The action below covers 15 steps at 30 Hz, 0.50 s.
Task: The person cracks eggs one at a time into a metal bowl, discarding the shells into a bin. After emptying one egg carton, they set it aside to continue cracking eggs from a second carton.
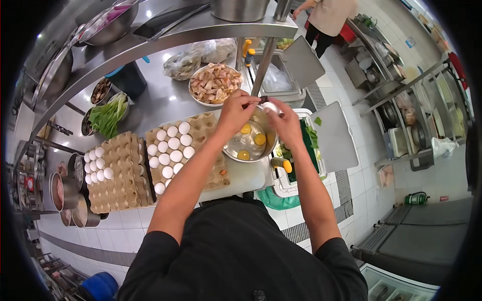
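Note:
Both my hands are over a metal bowl [271, 142] that holds clear egg white and three yolks [260, 139]. My right hand [286, 123] is closed on a white egg [271, 107] above the bowl's far rim. Beside it, my left hand [235, 114] has its fingers pinched on a small dark thing, mostly hidden, whose kind I cannot make out. Left of the bowl, a cardboard egg tray [203, 131] carries several white eggs [174, 143]. Farther left, a stack of egg trays [120, 183] has more eggs [100, 164] at its back left.
Behind the trays stand a bowl of cut raw meat [216, 84], plastic bags [186, 62] and leafy greens [108, 118]. A metal shelf edge [175, 35] and post [265, 67] rise in front. Lidded containers [288, 75] stand to the right. Another person [331, 20] is at the back.

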Tool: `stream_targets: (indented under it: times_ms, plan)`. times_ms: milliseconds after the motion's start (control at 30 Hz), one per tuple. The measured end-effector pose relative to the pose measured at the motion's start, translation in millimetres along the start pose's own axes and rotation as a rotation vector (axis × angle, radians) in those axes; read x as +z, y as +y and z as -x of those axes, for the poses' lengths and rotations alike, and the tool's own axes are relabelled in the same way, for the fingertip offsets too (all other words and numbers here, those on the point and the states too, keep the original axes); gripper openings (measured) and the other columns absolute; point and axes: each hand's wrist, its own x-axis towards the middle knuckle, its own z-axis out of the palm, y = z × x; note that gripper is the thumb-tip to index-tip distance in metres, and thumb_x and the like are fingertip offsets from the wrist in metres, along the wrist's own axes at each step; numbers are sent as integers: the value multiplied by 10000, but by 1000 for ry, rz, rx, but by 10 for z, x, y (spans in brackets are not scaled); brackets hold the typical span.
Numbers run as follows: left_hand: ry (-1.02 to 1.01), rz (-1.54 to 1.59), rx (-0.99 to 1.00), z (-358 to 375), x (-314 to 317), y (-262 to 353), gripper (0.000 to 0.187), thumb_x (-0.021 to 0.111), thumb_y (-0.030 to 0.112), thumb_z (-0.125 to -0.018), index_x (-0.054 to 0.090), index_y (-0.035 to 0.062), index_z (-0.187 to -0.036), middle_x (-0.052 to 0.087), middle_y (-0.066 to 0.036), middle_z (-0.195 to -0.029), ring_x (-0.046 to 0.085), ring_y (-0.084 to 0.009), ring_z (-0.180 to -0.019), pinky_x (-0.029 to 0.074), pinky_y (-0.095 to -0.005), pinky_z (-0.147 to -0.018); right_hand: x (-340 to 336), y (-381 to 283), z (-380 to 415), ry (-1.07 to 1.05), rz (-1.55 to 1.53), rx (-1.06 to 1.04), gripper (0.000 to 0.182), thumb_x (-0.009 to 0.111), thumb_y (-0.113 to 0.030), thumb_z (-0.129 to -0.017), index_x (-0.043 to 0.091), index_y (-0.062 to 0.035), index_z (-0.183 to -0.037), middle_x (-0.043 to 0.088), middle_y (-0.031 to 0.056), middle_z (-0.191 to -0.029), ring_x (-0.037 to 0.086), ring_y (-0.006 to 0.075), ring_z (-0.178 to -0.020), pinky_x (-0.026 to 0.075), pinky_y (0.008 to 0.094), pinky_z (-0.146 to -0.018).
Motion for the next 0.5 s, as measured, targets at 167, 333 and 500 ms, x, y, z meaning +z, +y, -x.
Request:
stream_targets:
  times_ms: [167, 333, 500]
  plan:
    - [-417, 212, 130, -2, 761, 386, 687, 634, 106, -884, 369, 73, -1516, 525, -131, -1439, 536, -256, -1287, 448, -359, -1064, -759, 434, -46, 623, 443, -250, 441, 628, -333, -971, 622, 12, -1246, 636, 182, -1233, 619, 283, -1088, 485, 377, -915]
    - [17, 281, -83, 586, 58, 389, 215, 677, 146, -909, 712, 22, -1081, 716, -53, -862, 606, -127, -729, 496, -283, -698, -515, 101, 190, 356, 89, -82, 266, 659, -226, -948, 686, -5, -1093, 694, 103, -991, 647, 206, -845, 515, 320, -795]
    - [612, -121, -363, 1733, -1141, -635, 217, 702, 148, -891, 701, 26, -1071, 707, -78, -908, 621, -144, -768, 506, -288, -714, 598, -37, 214, -20, -9, -315, 200, 691, -143, -877, 705, -36, -1046, 697, 92, -908, 644, 195, -738, 515, 325, -690]
